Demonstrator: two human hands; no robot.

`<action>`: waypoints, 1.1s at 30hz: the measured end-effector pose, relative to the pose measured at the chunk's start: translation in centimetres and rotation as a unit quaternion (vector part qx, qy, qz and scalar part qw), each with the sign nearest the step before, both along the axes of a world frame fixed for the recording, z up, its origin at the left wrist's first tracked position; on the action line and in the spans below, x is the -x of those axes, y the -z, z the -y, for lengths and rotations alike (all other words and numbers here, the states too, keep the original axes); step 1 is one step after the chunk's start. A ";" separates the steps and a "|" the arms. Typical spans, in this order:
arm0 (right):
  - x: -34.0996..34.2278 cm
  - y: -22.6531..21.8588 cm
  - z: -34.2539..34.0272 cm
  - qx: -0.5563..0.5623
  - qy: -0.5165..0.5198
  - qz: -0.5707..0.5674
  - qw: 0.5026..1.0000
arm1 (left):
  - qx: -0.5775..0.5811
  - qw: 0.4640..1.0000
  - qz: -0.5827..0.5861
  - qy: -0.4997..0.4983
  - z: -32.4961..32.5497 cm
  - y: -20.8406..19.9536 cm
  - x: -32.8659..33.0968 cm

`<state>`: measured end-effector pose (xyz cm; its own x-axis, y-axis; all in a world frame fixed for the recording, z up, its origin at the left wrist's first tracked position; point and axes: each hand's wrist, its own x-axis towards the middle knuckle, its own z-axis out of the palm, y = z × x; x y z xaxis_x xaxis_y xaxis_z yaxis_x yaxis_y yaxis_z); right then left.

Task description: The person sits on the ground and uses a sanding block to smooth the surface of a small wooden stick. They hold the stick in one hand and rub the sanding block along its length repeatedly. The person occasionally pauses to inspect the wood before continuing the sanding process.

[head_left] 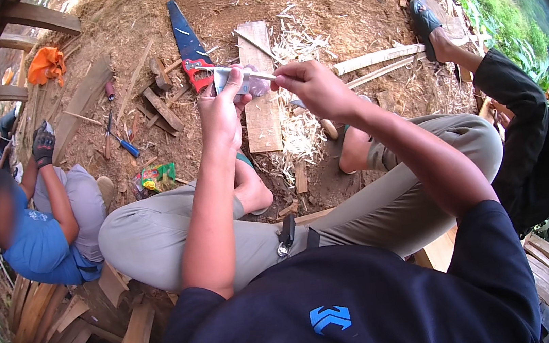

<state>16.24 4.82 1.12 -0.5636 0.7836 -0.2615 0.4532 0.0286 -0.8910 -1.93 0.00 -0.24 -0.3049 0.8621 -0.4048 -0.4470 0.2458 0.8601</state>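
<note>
Left edge: co-worker in a blue T-shirt (34, 252) and grey trousers, seated low; dark work glove (44, 146) on one raised hand.
Cloth: crumpled bright orange fabric (46, 66) on the brown earth, near the timber frame.
Small tools: short dark-red cylinder (110, 91); below it, a slim tool with a blue handle (127, 147), lying aslant.
Wood pieces: short brown wooden blocks (163, 110), loosely grouped to the right of these tools.
Wrapper: shiny green, yellow and red packet (157, 177) on the ground, beyond the wearer's bent knee.
Saw: handsaw with a dark-blue blade (186, 35) and red handle; blade points away from the wearer.
Left hand: bare left hand (221, 113) raised, grasping a pale, partly see-through sheet-like packet (225, 80), thumb on top; contents too small to tell.
Strip: thin whitish strip (262, 74) at the packet's right side, between the two hands.
Plank: flat light-brown board (263, 126) on the ground, seen below the hands.
Shavings: curled cream wood shavings (301, 141) heaped along the plank's right side.
Right hand: bare right hand (313, 86), fingertips pinching the strip's right end.
Slats: long pale wooden strips (378, 63) on the earth.
Right edge: second person's foot in a dark sandal (423, 30); green foliage (507, 2) beyond.
</note>
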 end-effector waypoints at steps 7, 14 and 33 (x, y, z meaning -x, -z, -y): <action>-1.0 0.6 -0.8 0.311 0.007 -0.167 0.936 | 0.025 0.998 -0.062 0.019 -0.1 -0.6 -0.1; 0.0 1.8 0.6 0.019 0.031 -0.130 0.991 | 0.036 0.999 -0.030 -0.008 0.2 -0.7 -0.5; -1.8 -2.6 -1.0 0.538 0.015 -0.224 0.813 | -0.022 0.994 0.046 0.102 0.3 -1.3 0.0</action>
